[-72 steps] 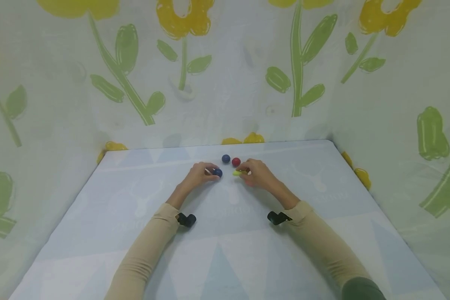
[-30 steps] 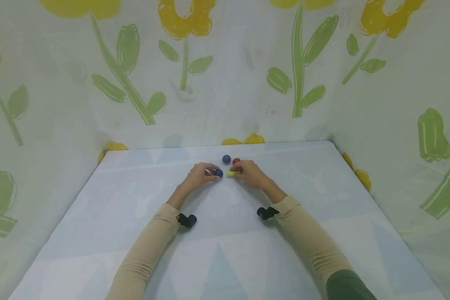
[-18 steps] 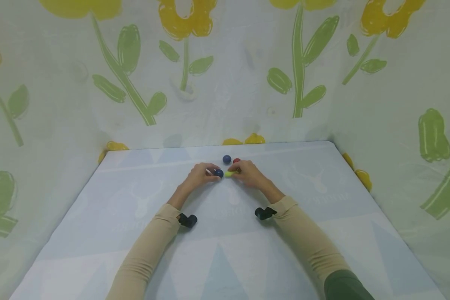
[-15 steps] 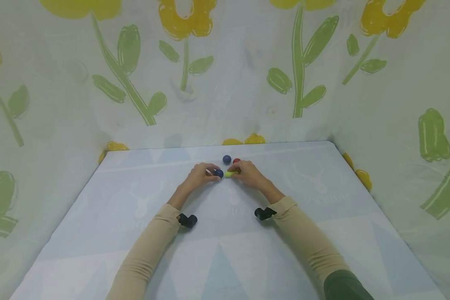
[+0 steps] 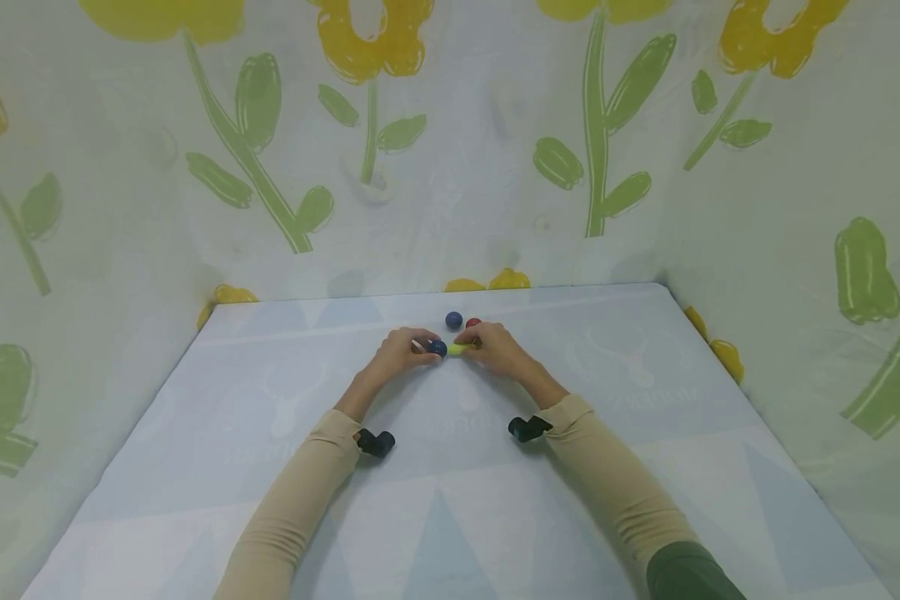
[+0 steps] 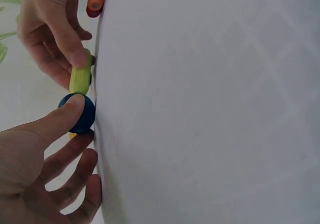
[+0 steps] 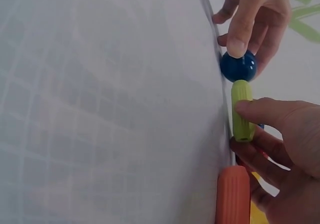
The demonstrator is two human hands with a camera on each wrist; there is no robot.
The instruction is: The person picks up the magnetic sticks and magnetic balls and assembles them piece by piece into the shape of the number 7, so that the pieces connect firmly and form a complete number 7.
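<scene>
My left hand (image 5: pixel 397 350) pinches a glossy dark blue ball (image 5: pixel 437 348) between thumb and fingers near the far middle of the table. Opposite it, my right hand (image 5: pixel 499 350) holds a short yellow-green ribbed rod (image 5: pixel 456 350), thumb on one side and fingers on the other. The right wrist view has the rod's end (image 7: pixel 241 88) right at the ball (image 7: pixel 234 70), roughly in line with it. From the left wrist the same contact shows, the rod (image 6: pixel 80 82) meeting the ball (image 6: pixel 88 115) beside the left thumb.
A second blue ball (image 5: pixel 453 320) and a red ball (image 5: pixel 473 322), partly covered by my right hand, lie just behind. An orange-red ribbed rod (image 7: pixel 233 196) lies near the right hand. A flower-printed curtain (image 5: pixel 450 208) stands beyond the table's far edge.
My right hand has moved left with the yellow-green rod, closing the gap to the blue ball. The left hand has stayed nearly still, holding the ball.
</scene>
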